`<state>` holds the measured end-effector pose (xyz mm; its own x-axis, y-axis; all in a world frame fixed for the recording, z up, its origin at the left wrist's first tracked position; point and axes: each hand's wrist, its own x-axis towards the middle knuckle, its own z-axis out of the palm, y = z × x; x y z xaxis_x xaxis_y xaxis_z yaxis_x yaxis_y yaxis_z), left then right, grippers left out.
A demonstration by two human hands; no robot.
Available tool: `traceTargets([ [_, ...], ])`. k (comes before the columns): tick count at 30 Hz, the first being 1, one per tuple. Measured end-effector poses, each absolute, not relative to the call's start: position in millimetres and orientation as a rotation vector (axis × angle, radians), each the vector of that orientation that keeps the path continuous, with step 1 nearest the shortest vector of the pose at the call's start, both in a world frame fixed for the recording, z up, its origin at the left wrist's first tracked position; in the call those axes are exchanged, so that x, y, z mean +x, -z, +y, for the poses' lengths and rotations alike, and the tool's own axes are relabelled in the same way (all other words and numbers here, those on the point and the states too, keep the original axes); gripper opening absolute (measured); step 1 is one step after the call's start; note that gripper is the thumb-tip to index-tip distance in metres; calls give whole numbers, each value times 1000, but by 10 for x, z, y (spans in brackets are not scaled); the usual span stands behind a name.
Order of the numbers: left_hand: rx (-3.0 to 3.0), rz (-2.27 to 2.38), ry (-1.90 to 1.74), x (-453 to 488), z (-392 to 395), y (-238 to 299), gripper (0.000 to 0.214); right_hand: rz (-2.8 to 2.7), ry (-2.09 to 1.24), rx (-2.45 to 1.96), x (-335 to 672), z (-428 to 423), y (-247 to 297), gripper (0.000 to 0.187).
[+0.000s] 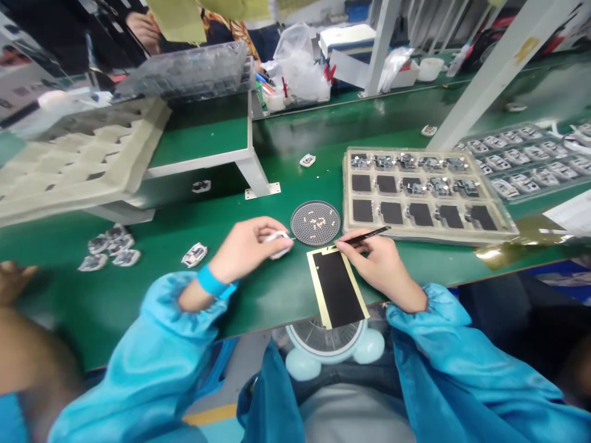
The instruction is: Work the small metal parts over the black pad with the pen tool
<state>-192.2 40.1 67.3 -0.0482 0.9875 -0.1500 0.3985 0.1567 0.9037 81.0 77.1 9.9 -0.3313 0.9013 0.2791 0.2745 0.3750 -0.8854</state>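
Observation:
My left hand (247,246) is closed around a small white part (279,239) on the green bench, just left of a round perforated dish (315,223) that holds several tiny pieces. My right hand (378,264) pinches black tweezers (367,235) whose tip rests at the top corner of a black sheet with a yellow border (337,287). That sheet lies between my hands and hangs over the bench's front edge.
A beige tray (427,229) of black pads and small parts sits to the right, with a clear tray (526,154) beyond it. Loose white parts (108,251) lie at the left. A white stand (207,154) carries empty trays. Another person's arm (18,332) is at far left.

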Motion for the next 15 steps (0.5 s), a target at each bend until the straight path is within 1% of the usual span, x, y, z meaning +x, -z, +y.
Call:
traceTargets([
  [2, 1349, 1472, -860, -1672, 399, -566, 32, -1797, -958, -1047, 758, 791, -71, 16],
  [5, 1296, 1376, -843, -1471, 388, -391, 30, -1762, -972, -1075, 754, 800, -33, 18],
  [9, 1266, 1389, -871, -1421, 345, -243, 28, -1754, -1013, -1079, 773, 804, -11, 19],
  [15, 1353, 1439, -863, -1424, 305, -192, 26, -1757, -1009, -1118, 742, 813, -26, 18],
])
